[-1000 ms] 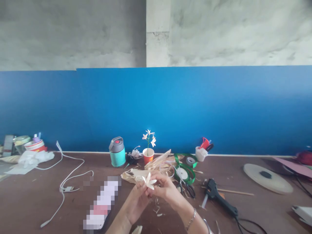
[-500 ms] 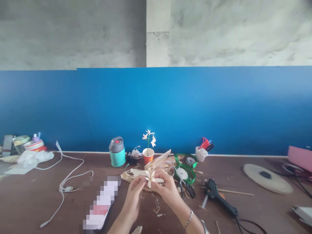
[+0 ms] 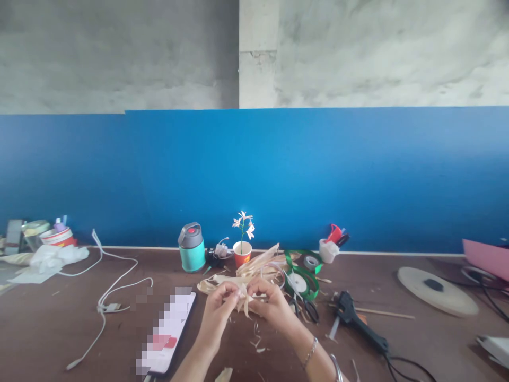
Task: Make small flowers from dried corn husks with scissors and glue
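Note:
Between my two hands is a small pale flower (image 3: 245,303) with narrow petals that look like dried husk. My left hand (image 3: 220,309) pinches it from the left, thumb and fingers together. From the right, my right hand (image 3: 269,305) closes on its petals, and the fingertips partly cover them. Just behind the hands lies a heap of pale dried husks (image 3: 260,263). Scissors (image 3: 304,305) with dark handles rest right of my right hand, near a green ribbon roll (image 3: 312,286).
A paper cup (image 3: 242,257) holding a stem of similar flowers stands at the back, beside a teal flask (image 3: 191,249). A phone (image 3: 169,334) lies left of my hands. To the right are a glue gun (image 3: 360,323), a thin stick (image 3: 385,314) and a round disc (image 3: 437,292).
My fingers have shifted on the flower, and my right hand's fingers now bend over its petals. The flower, spread open to view before, is more covered and looks turned.

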Demonstrator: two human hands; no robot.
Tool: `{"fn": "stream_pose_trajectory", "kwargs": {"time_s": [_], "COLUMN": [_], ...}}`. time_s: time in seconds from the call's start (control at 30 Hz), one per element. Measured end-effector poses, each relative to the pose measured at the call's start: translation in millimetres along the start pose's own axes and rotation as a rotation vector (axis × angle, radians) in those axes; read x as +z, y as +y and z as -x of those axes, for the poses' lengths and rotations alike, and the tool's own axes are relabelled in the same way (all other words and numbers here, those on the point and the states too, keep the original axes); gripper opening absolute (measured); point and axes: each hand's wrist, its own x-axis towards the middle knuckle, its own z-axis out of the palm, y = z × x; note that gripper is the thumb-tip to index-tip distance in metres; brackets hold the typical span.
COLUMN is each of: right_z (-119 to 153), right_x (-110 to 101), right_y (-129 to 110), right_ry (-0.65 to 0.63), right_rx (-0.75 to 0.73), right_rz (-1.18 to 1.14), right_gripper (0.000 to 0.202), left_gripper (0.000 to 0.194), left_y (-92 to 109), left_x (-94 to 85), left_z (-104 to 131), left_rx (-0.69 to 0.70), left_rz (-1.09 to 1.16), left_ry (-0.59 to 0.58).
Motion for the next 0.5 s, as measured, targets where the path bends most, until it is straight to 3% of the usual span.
{"fn": "stream_pose_trajectory", "kwargs": {"time_s": [0.23, 0.5], "right_z": [0, 0], "right_x": [-4, -4], "right_y": [-1, -1], "right_ry": [-0.063, -0.119], "right_rx": [0.039, 0.210], "right_rz": [-0.078, -0.242], "right_gripper": [0.019, 0.030], "left_gripper": [0.021, 0.022], "left_y": [9, 11], "left_x": [2.7, 3.0], "left_z": [2, 3], "left_rx": [-0.029, -0.054], "left_rz": [-0.015, 0.045], "left_ry": [-0.056, -0.099]}}
